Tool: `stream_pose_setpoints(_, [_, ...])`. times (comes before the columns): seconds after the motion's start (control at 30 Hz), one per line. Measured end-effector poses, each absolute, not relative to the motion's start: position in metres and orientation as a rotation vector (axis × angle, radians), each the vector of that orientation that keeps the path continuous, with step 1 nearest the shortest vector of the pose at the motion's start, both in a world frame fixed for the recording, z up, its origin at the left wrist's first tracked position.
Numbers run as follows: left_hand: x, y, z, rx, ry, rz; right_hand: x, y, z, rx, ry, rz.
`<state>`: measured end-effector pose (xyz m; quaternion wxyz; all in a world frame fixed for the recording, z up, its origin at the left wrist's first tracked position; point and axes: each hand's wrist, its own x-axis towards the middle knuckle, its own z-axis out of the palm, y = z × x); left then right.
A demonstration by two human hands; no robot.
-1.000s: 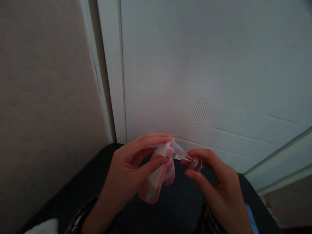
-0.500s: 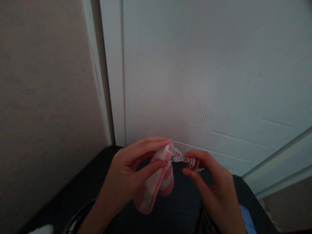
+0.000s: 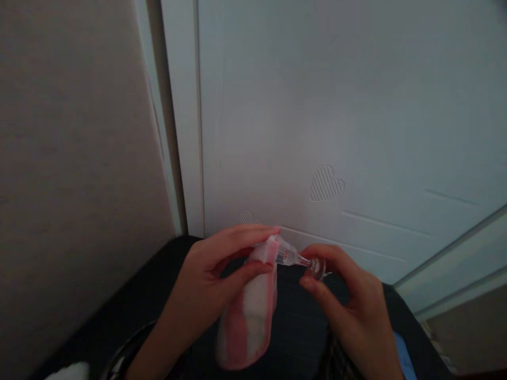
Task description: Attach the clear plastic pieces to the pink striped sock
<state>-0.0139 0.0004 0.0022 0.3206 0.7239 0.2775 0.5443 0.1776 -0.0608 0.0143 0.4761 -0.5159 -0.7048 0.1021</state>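
Observation:
A small clear stemmed glass (image 3: 288, 257) lies tilted between my hands, its round foot toward the right. My left hand (image 3: 216, 269) pinches a pink-and-white striped cloth (image 3: 249, 316) around the glass's bowl end, and the cloth's loose part hangs down below. The rim of the glass is hidden by cloth and fingers. With thumb and fingertips, my right hand (image 3: 344, 295) grips the foot (image 3: 317, 268) at the end of the stem.
Below my hands is a dark tabletop (image 3: 293, 327). A white panel with embossed hearts (image 3: 325, 183) stands right behind it. A blue object (image 3: 404, 356) lies at the lower right, something white (image 3: 69, 371) at the lower left. A wall (image 3: 79, 158) rises on the left.
The hanging cloth has swung and spread flatter, its lower end dropping. My right hand has shifted slightly right with the glass's foot, which has turned a little.

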Motion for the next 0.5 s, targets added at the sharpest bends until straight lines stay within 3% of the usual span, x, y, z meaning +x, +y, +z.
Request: stream_pose_setpoints(0.5, [-0.0109,0.0008,-0.003,2.074,0.801,1.316,0.1782,-0.0586,0.0112,-1.277,-1.684,0.231])
